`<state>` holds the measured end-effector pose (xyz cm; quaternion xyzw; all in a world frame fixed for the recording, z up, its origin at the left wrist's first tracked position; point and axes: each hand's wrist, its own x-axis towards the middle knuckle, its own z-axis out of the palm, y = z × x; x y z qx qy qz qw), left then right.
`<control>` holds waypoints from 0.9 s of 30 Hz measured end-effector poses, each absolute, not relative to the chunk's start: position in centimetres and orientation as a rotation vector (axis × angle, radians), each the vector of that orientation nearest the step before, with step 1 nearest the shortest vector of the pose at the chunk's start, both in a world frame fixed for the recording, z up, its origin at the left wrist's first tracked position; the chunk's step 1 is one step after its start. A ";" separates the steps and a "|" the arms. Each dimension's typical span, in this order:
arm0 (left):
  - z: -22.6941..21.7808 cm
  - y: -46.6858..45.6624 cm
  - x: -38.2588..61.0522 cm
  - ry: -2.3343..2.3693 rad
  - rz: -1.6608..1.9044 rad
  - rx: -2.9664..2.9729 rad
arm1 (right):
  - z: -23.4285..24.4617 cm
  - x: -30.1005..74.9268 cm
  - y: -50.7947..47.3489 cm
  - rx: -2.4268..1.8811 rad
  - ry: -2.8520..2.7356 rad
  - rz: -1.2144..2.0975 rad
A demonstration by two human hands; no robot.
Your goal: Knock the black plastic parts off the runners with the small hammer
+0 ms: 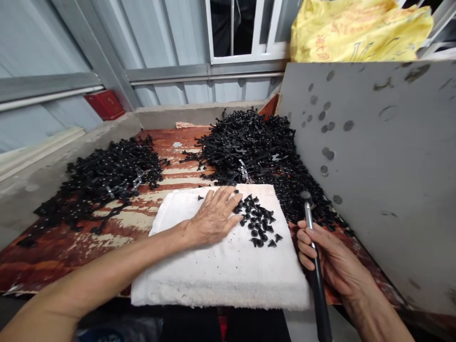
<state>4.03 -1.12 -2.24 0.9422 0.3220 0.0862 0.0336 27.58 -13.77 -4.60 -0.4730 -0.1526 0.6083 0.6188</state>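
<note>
My left hand (215, 216) lies flat, fingers stretched out, on a folded white towel (213, 280). Its fingertips and thumb touch the left side of a loose group of small black flared parts (257, 221), like plugs with round flat heads. One more black piece (200, 197) lies left of the fingers. Right of the towel, my right hand (329, 256) is closed around the shiny shaft of a black-handled tool (320, 297). The tool's round dark end points away from me, over black parts; its exact kind is unclear.
A large heap of black parts (249, 142) rises behind the towel, and a smaller heap (114, 168) lies left on the worn red-brown board (138, 218). A grey spotted panel (374, 156) walls the right side, with a yellow bag (359, 33) above. A red box (106, 104) stands back left.
</note>
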 end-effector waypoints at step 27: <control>-2.8 -2.8 -2.0 0.981 0.296 2.877 | -4.7 27.6 -13.7 -1.119 -0.323 1.352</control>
